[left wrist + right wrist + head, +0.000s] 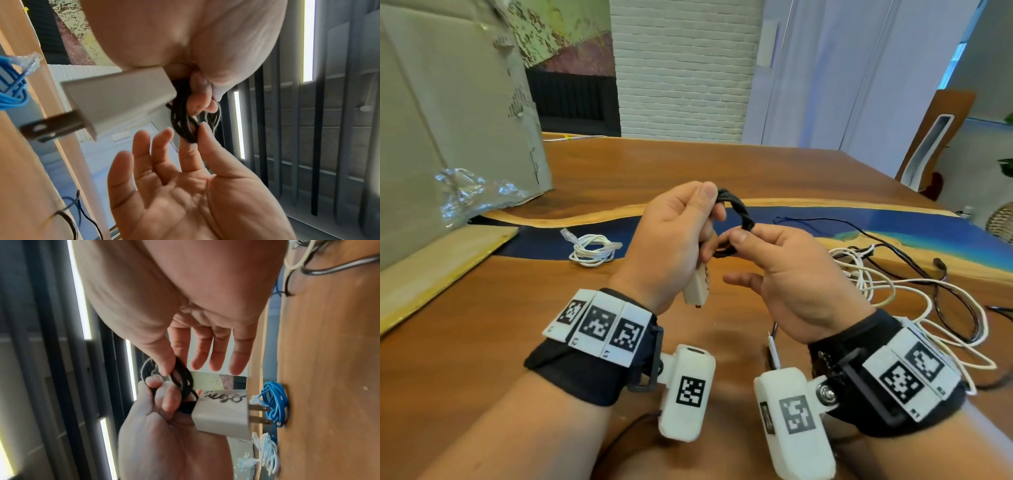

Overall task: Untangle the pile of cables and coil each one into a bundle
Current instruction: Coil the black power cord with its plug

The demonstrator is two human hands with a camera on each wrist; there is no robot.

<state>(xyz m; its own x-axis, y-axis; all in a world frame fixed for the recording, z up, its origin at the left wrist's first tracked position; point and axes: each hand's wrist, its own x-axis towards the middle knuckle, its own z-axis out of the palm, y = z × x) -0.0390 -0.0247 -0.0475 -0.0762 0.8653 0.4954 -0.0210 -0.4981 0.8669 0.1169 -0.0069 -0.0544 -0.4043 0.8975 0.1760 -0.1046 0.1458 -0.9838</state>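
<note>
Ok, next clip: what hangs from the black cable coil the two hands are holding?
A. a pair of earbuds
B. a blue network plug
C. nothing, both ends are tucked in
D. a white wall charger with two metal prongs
D: the white wall charger hangs at the end of the black cable coil, below the left hand, while the right hand pinches the coil.

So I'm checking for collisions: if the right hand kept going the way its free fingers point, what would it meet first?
The right hand points left toward the left hand; its free fingers would probably meet the white charger plug hanging below that hand first, though depth is hard to judge.
</note>
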